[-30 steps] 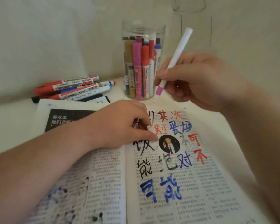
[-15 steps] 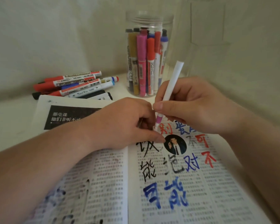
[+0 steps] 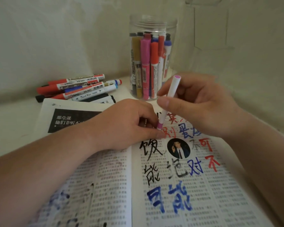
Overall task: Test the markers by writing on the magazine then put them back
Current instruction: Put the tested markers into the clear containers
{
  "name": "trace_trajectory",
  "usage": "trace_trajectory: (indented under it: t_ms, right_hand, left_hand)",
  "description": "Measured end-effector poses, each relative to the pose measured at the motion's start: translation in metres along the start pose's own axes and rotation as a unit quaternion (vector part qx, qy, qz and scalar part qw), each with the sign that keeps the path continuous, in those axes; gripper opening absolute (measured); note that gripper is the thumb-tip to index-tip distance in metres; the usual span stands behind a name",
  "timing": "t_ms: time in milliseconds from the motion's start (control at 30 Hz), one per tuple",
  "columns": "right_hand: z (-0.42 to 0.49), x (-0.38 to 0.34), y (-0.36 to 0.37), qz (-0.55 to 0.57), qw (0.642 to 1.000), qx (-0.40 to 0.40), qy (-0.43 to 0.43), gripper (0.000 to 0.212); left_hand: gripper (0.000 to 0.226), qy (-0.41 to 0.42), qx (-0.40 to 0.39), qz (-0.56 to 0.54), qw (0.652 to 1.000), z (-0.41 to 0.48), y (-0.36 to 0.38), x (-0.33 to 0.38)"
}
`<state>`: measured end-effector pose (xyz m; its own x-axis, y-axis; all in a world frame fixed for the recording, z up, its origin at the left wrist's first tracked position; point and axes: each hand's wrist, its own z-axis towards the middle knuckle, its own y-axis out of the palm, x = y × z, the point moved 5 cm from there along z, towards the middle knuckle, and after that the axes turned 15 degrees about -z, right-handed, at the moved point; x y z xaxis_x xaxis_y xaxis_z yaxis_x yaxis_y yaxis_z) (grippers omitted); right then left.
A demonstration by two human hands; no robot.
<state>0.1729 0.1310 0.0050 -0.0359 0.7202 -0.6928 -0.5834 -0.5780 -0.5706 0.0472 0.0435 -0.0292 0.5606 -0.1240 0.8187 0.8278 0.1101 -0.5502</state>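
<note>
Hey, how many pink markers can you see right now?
2. One pink marker stands in the jar; one white-barrelled, pink-tipped marker is held in the right hand. More may be hidden in the jar or the pile.

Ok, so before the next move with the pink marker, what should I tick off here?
1. Right hand grips the pink marker: ok.
2. Marker tip points down at the left hand fingertips: ok.
3. Cap ready in the left hand: cannot tell, the curled fingers hide it.
4. Magazine lies open, pinned by the left hand: ok.
5. Pink test mark on the page: cannot tell, only black, blue and red writing shows.
6. Jar lidless for the return: ok.
</note>
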Motion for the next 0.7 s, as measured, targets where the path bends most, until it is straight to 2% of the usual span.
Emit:
trace_trajectory:
  t_ms: [67,167,267,500,700]
  right_hand:
    - [0.001,-0.005,-0.006,-0.007,0.997,0.059,-0.038,0.017]
    - [-0.001,-0.013,-0.010,-0.096,0.984,0.119,-0.090,0.029]
    - [-0.003,-0.016,-0.009,-0.163,0.968,0.158,-0.110,0.028]
    - [-0.009,-0.014,-0.009,-0.073,0.968,0.222,-0.089,0.026]
    - [-0.013,-0.025,0.002,-0.062,0.971,0.198,-0.114,0.030]
  left_hand:
    - [0.017,0.001,-0.005,0.018,1.000,0.001,0.001,-0.001]
    - [0.019,-0.002,-0.003,0.018,1.000,0.003,0.000,-0.002]
    - [0.022,-0.008,0.002,0.014,1.000,0.003,0.000,-0.003]
    - [0.024,-0.024,0.004,0.015,1.000,0.002,0.000,-0.004]
    - [0.022,-0.038,-0.024,-0.007,0.999,0.000,0.002,-0.003]
